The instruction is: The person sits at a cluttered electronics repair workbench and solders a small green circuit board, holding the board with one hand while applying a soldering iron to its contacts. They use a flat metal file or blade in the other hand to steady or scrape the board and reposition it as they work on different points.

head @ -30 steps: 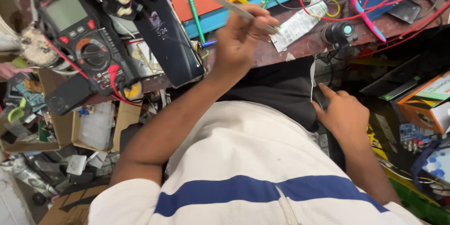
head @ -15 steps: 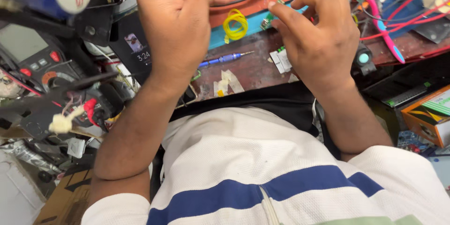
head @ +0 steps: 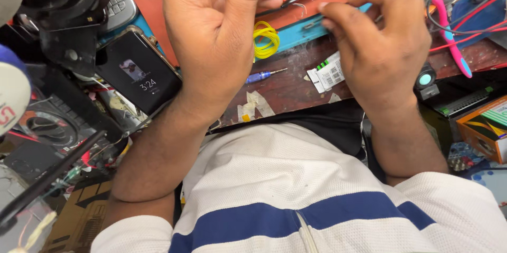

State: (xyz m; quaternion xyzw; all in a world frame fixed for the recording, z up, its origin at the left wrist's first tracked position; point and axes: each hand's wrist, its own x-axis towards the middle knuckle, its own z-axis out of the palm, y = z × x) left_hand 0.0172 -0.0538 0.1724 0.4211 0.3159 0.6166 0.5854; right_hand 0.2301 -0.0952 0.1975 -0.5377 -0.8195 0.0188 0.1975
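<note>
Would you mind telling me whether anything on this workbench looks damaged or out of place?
Yes: torn strips of tape are stuck to the scuffed wooden bench edge, and a smartphone lies tilted with its corner hanging past that edge. A yellow wire coil and small blue screwdriver lie loose nearby.

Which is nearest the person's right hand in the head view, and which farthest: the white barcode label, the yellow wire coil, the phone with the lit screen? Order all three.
From the right hand:
1. White barcode label, just under its fingers.
2. Yellow wire coil, between the two hands.
3. Phone, far side, beyond the left hand.
</note>
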